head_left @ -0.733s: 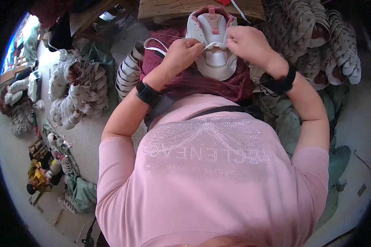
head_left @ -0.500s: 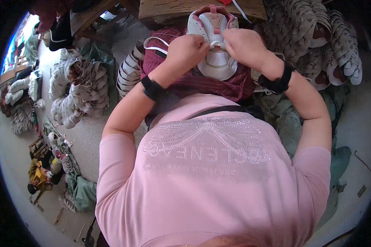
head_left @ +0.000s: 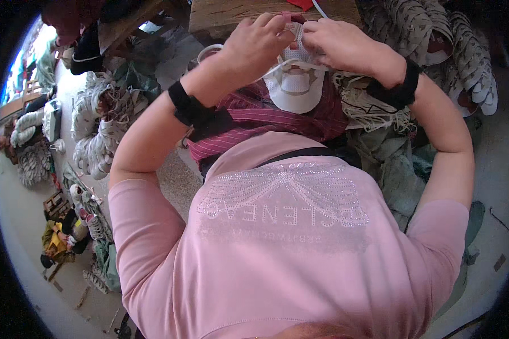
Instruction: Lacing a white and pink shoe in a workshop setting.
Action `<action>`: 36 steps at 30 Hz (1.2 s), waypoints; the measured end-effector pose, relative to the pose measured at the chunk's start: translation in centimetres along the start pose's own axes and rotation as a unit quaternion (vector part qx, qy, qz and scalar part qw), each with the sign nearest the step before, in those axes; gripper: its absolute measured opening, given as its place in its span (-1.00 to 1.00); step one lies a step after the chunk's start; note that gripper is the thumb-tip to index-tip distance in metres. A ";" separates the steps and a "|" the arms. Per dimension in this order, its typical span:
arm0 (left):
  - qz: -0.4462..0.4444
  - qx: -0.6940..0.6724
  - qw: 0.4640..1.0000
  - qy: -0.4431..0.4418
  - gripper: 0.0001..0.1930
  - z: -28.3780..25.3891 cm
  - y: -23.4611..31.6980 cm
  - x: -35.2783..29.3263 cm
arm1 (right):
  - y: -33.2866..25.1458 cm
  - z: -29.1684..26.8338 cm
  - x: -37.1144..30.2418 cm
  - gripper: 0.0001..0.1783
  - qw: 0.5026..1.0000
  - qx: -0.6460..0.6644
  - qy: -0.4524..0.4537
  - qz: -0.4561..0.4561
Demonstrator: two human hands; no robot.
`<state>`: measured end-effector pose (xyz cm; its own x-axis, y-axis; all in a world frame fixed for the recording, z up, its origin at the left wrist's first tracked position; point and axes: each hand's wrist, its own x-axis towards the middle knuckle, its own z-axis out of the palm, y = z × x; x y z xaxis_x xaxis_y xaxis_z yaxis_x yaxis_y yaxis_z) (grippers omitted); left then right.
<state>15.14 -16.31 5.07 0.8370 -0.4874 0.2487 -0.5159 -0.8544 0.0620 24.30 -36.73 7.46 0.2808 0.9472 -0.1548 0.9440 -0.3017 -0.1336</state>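
Note:
A white shoe upper [head_left: 296, 95] with dark pink trim lies on maroon striped cloth over my lap, its toe toward me. My left hand [head_left: 260, 45] grips the left side of its opening, fingers bent beside the tongue [head_left: 297, 50]. On the right side, my right hand [head_left: 339, 48] is closed with thumb and fingers pinched at the edge. A white shoelace [head_left: 305, 63] crosses the upper below both hands. The fingertips are partly hidden, so whether they also hold lace cannot be told.
A wooden bench [head_left: 220, 20] stands beyond the shoe, with a red scrap on it. Bundled shoe uppers [head_left: 472, 68] hang at the far right, and a bundle of loose white laces [head_left: 373, 104] lies under my right wrist. More bundled uppers [head_left: 99, 130] lie on the floor at left.
Both hands have moved away from me, from the lace at mid-shoe to the top of the opening. My elbows have spread outward. The hands now cover more of the upper.

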 end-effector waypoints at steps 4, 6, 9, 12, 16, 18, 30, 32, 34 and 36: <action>0.084 -0.050 0.995 -0.036 -0.60 1.3 -2.6 -0.7 | 0.2 -0.4 0.5 -0.72 0.998 0.018 -0.056 -0.006; 0.098 -0.061 0.993 -0.025 -0.63 1.8 -3.1 -0.8 | 0.4 0.3 0.5 -0.72 0.998 0.052 -0.035 0.006; 0.022 -0.158 0.985 -0.066 -0.68 1.6 -2.6 -1.3 | 0.3 0.5 0.3 -0.72 0.998 0.055 -0.003 -0.007; 0.025 -0.163 0.983 -0.080 -0.70 1.5 -3.0 -1.0 | 0.4 0.6 0.3 -0.79 0.996 0.090 -0.017 0.011; 0.048 -0.119 0.991 -0.040 -0.78 1.9 -2.7 -0.1 | 1.1 0.4 2.1 -0.75 0.989 0.059 -0.115 0.070; 0.038 -0.098 0.992 -0.075 -0.83 1.8 -2.9 0.5 | 0.5 0.0 3.1 -0.72 0.983 0.045 -0.148 0.101; -0.108 -0.068 0.980 -0.154 -0.78 3.7 -1.1 1.0 | -0.9 -0.2 5.6 -0.66 0.962 -0.006 -0.220 0.164; -0.123 -0.106 0.980 -0.118 -0.78 4.0 -1.0 0.6 | -0.2 0.2 5.7 -0.66 0.961 -0.020 -0.239 0.139; -0.141 -0.143 0.976 -0.082 -0.78 4.7 -1.1 0.1 | 0.2 0.5 5.6 -0.67 0.965 0.018 -0.229 0.129; -0.154 -0.211 0.965 -0.039 -0.77 6.0 -1.6 -0.2 | 0.0 1.0 5.3 -0.68 0.964 0.038 -0.198 0.173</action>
<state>16.90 -15.91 -0.88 0.9650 -0.2485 0.0841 -0.2557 -0.8194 0.5131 25.65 -31.86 5.67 0.4744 0.6766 -0.5632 0.7856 -0.6141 -0.0760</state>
